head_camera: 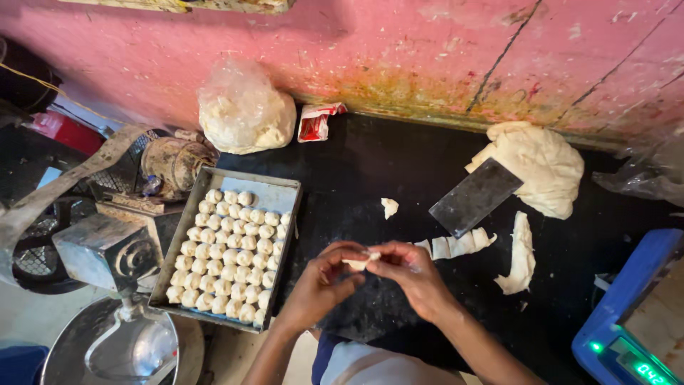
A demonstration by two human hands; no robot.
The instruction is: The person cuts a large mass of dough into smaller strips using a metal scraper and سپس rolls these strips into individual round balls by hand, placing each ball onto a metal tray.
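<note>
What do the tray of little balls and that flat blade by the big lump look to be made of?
Tray: likely thin sheet metal, dull grey with folded rims. Balls: soft pale dough, matte and floury. Blade: probably steel, flat grey with a faint sheen, resting against the big dough lump.

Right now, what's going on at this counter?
A person is working a small piece of dough between both hands, left hand and right hand, over a dark counter. To their left a metal tray holds rows of small dough balls and is mostly full. Ahead lie a row of cut dough pieces, a metal scraper leaning on a big dough lump, and a dough strip. A blue scale sits at the right.
</note>
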